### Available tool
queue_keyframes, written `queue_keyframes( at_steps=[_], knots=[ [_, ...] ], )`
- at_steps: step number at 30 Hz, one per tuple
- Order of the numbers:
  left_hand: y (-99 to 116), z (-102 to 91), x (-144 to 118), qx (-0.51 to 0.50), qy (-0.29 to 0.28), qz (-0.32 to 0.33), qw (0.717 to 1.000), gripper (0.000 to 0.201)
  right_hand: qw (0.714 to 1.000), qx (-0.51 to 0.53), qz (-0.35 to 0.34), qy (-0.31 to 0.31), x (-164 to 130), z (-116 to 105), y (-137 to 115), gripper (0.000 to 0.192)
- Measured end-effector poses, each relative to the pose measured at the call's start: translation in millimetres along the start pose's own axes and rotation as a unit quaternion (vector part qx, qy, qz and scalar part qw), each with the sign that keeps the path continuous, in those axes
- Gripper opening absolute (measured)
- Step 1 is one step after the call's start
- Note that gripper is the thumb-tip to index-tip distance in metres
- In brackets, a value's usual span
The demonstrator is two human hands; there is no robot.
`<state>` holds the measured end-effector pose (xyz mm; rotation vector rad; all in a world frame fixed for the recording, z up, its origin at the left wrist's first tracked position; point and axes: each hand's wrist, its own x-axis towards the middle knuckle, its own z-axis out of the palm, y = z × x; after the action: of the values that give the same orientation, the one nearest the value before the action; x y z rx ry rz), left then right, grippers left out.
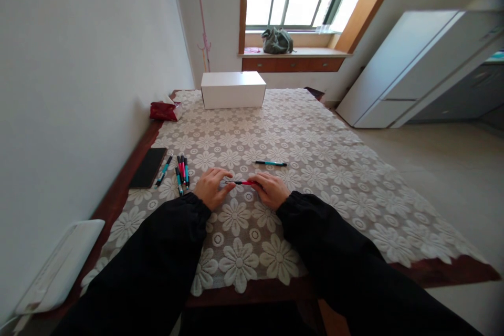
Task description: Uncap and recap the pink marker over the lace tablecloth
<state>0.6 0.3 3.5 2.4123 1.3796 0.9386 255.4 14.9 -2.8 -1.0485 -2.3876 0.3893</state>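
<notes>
Red pen: one red pen (243, 182) lies level between both hands, just above the lace cloth (315, 168), near the front middle of the worktop (118, 194).
Left hand: left hand (211, 187) is on the pen's left end; its fingers (225, 174) curl inward with the tips closed on the dark tip section of the pen.
Right hand: right hand (271, 189) is on the pen's right end; its fingers (258, 181) are pinched together around the red barrel, which runs out of sight under them.
Pen vs. fingers: only the short middle stretch of the barrel shows in the gap between the two sets of fingertips; both ends are covered.
Sleeves: two black sleeves (173, 252) reach to the wrists.
Loose pen: one teal pen (271, 163) lies alone on the cloth, just beyond the red pen, apart from both hands.
Pen cluster: left of the red pen, a group of pens (181, 169), teal and red with dark ends; about five, exact count uncertain where they overlap. One teal pen (164, 171) lies slightly apart on the far left of that group.
Black slab: one flat dark rectangle (148, 167) left of the cluster, at the worktop edge.
White box: one white box (233, 90) at the far end, well beyond the red pen.
Red pack: one red tissue pack (165, 111) left of the white box.
</notes>
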Motion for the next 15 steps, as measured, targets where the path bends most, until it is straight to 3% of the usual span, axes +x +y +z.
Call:
queue_keyframes(
  at_steps=[3,6,9,15],
  knots=[
    [-0.8,0.5,0.3,-0.004,-0.009,0.005,1.000,0.020,1.000,-0.001,-0.003,-0.004,0.2,-0.1,-0.3,0.021],
    [-0.5,0.2,0.3,-0.009,-0.009,0.017,1.000,0.007,1.000,-0.003,-0.005,-0.006,0.2,-0.3,-0.2,0.021],
    [0.0,-0.2,0.3,-0.009,-0.002,0.018,1.000,0.022,1.000,-0.004,-0.008,-0.003,-0.1,-0.4,-0.1,0.021],
    [-4.1,2.5,0.1,-0.011,-0.019,0.011,1.000,0.020,1.000,0.002,-0.015,0.002,-0.4,0.0,0.0,0.021]
  ],
)
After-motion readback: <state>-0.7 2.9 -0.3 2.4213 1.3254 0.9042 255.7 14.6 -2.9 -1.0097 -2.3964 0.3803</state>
